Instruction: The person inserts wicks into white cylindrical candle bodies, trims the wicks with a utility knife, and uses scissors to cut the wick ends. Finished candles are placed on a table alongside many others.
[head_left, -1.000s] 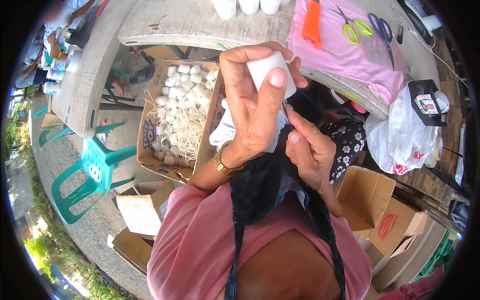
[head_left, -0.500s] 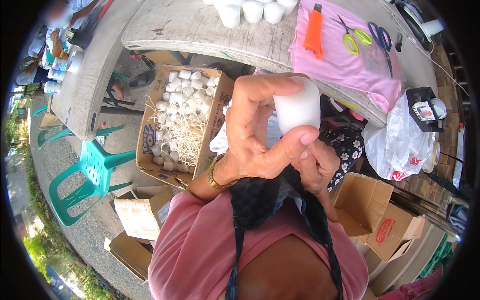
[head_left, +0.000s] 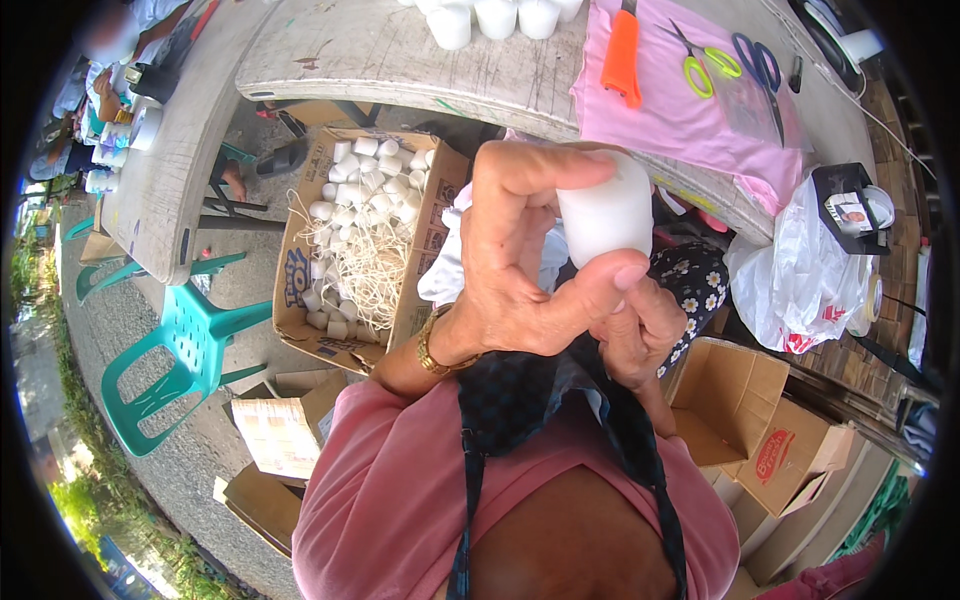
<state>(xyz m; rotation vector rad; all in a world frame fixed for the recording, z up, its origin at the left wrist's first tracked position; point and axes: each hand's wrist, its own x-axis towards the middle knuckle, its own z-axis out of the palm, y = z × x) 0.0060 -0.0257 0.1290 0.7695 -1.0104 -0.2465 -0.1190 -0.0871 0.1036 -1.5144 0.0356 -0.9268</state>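
Note:
My left hand (head_left: 510, 260), with a gold watch on its wrist, grips a short white wax candle (head_left: 607, 212) between thumb and fingers. The candle is tilted, in front of my chest. Just below it, my right hand (head_left: 645, 330) has its thumb and fingers pinched together, partly behind the left thumb. Whatever that pinch holds, if anything, is hidden. To the left, a cardboard box (head_left: 430, 255) is filled with similar small white candles (head_left: 375, 185) and a tangle of pale strings (head_left: 365, 270).
More white candles (head_left: 497, 18) stand on the worn table (head_left: 400, 75). A pink cloth (head_left: 640, 120) carries an orange-handled cutter (head_left: 621, 65), green scissors (head_left: 722, 62) and dark blue scissors (head_left: 757, 65). A plastic bag (head_left: 790, 270), open cartons (head_left: 730, 390) and a green chair (head_left: 190, 345) surround me.
The candle and both hands have shifted slightly right. My left hand keeps its grip, and the right hand stays pinched below it.

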